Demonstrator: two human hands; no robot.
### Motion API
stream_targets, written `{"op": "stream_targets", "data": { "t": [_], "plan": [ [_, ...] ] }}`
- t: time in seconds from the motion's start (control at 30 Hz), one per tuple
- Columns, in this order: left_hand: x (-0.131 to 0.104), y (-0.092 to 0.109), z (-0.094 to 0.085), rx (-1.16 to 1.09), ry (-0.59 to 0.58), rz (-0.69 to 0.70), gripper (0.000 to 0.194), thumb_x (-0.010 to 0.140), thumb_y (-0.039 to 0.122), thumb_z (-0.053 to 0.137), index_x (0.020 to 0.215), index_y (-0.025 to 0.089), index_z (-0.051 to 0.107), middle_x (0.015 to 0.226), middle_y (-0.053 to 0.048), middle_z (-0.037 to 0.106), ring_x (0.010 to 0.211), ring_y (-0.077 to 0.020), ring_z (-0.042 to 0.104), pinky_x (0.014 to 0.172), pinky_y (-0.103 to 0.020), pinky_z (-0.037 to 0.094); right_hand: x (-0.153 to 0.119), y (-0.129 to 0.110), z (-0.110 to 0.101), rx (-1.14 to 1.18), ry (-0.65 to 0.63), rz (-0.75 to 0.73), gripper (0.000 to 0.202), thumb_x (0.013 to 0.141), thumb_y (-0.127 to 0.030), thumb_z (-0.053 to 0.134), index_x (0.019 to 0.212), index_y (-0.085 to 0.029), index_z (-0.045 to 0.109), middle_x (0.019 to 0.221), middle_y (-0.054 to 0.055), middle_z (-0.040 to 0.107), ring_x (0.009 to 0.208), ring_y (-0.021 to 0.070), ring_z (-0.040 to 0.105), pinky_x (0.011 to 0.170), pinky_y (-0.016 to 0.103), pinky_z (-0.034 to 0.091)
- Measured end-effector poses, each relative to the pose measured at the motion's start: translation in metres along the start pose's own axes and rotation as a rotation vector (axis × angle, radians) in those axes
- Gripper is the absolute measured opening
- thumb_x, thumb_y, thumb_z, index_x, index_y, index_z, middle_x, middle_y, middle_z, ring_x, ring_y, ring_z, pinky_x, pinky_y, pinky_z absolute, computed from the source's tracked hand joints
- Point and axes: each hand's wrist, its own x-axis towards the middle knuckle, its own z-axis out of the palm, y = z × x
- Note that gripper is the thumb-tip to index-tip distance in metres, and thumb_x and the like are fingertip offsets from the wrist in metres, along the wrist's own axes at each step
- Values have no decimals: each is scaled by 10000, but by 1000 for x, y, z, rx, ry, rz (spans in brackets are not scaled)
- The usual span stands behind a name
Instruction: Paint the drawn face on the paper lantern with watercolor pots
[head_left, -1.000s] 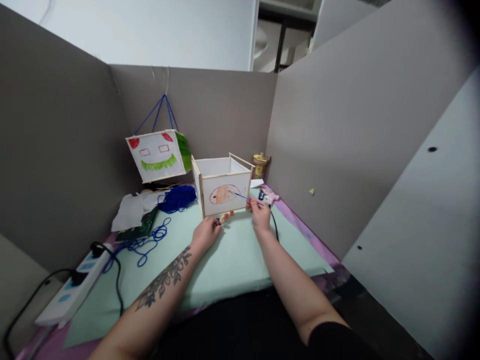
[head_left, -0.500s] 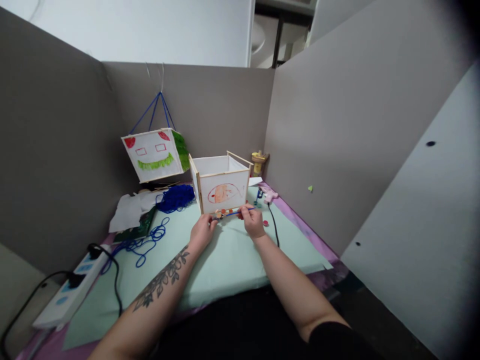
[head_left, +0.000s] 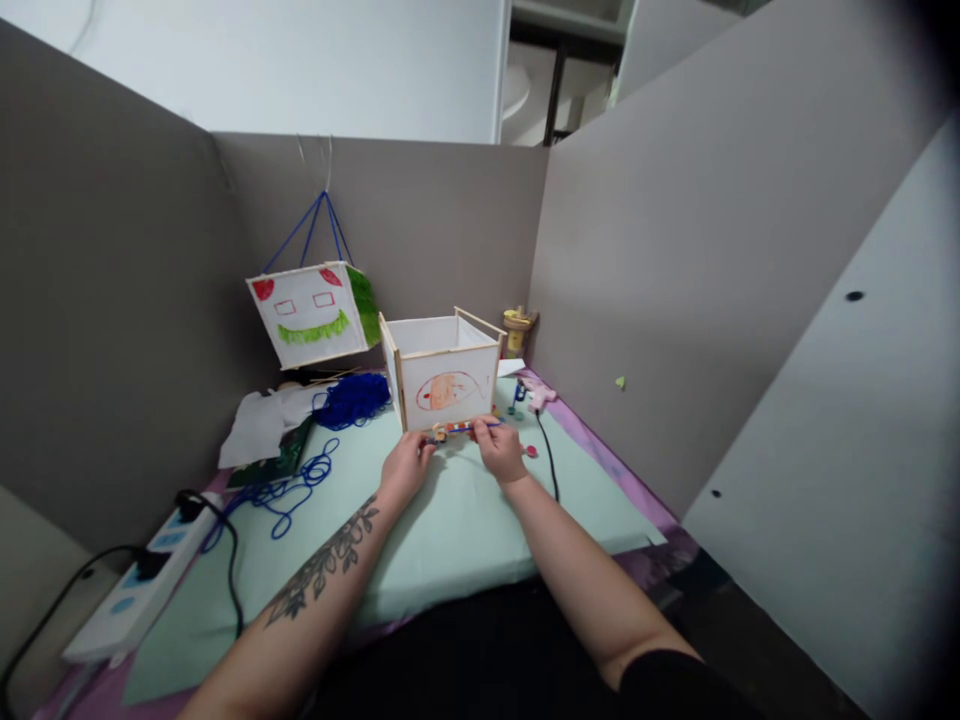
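My right hand point(head_left: 497, 448) is closed round a thin paintbrush point(head_left: 463, 427) with a blue handle. The brush points left, its tip over a small row of paint pots point(head_left: 440, 434). My left hand point(head_left: 405, 465) is closed at the left end of that row, fingers curled and thumb against it. Just behind both hands stands an open-topped box lantern point(head_left: 457, 363) of white sheet on wooden sticks. A red-outlined fish, partly filled with orange, is painted on its front panel. More paint pots, one with a pink top point(head_left: 531, 451), are beside my right hand.
A finished-looking lantern point(head_left: 315, 322) with a painted face hangs at left from blue cords. Blue yarn point(head_left: 351, 400), white paper point(head_left: 255, 425) and a power strip point(head_left: 142, 575) lie on the left. A pink glue gun point(head_left: 538, 394) with a black cable is at right. Grey partitions enclose the table.
My right hand has moved slightly left and down, bringing the brush tip to the paint pots near my left hand. The left hand is almost still.
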Motion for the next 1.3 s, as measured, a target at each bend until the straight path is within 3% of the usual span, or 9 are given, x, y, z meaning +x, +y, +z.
{"op": "stream_targets", "data": {
  "t": [1.0, 1.3],
  "plan": [
    [2, -2, -2, -60, 49, 81, 197, 842, 205, 467, 952, 204, 630, 1009, -43, 626, 920, -177, 578, 831, -276, 438, 0, 3, -1, 82, -49, 55, 299, 850, -417, 508, 761, -195, 688, 756, 50, 679, 675, 172, 634, 662, 269, 510],
    [3, -1, -2, -56, 57, 87, 185, 818, 188, 498, 944, 196, 633, 997, -54, 629, 909, -191, 582, 811, -293, 440, 1, -5, -4, -85, -30, -95, 324, 903, -335, 410, 762, -181, 658, 730, 49, 676, 677, 164, 635, 657, 262, 499]
  ]
}}
